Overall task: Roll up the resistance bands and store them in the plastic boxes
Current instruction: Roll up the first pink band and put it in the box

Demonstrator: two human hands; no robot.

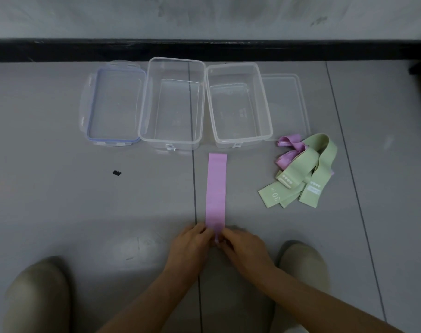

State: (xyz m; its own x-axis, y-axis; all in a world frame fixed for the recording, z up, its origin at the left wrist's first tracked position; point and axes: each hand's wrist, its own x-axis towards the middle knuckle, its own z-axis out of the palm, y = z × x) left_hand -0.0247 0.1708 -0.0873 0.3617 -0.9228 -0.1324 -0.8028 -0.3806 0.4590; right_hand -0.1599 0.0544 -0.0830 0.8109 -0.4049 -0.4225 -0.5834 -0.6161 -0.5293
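Observation:
A pink resistance band (216, 188) lies flat and straight on the grey floor, running away from me. Its near end is pinched between my left hand (189, 246) and my right hand (244, 249), fingertips meeting on a small fold at the band's end. Beyond the band stand two open clear plastic boxes: a larger one (145, 104) on the left and a smaller one (267, 111) on the right, both with nothing inside. To the right lies a heap of green bands (308, 174) tangled with another pink band (288, 150).
A clear lid with a blue seal (94, 104) lies left of the larger box, and a plain clear lid (298, 97) lies right of the smaller one. A black baseboard (204, 50) runs along the wall. My knees (36, 296) flank my arms. A dark spot (116, 173) marks the floor.

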